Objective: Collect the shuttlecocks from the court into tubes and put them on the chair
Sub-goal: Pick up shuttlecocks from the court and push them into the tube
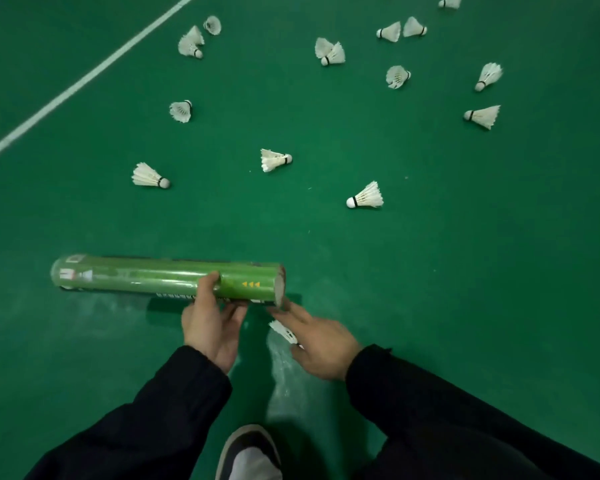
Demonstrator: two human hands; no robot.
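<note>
Shoe [250,455] cut off by the bottom edge. Shuttlecock [284,332] partly hidden under the right hand [321,348]. Tube [167,277] print blurred, unreadable. Top-edge shuttlecock [450,1] cropped. Both sleeves run out of frame.

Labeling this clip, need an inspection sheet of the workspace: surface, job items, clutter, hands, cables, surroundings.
Surface: green court floor with a white line at upper left.
Job's things: green tube held level, open end to the right; about sixteen shuttlecocks loose on the floor, nearest one ahead; one shuttlecock in hand.
Clutter: nothing seen.
Hands: left hand grips the tube; right hand holds a shuttlecock near the tube's mouth.
Cables: nothing seen.
Surroundings: dark sleeves, one shoe below; chair not in view.
</note>
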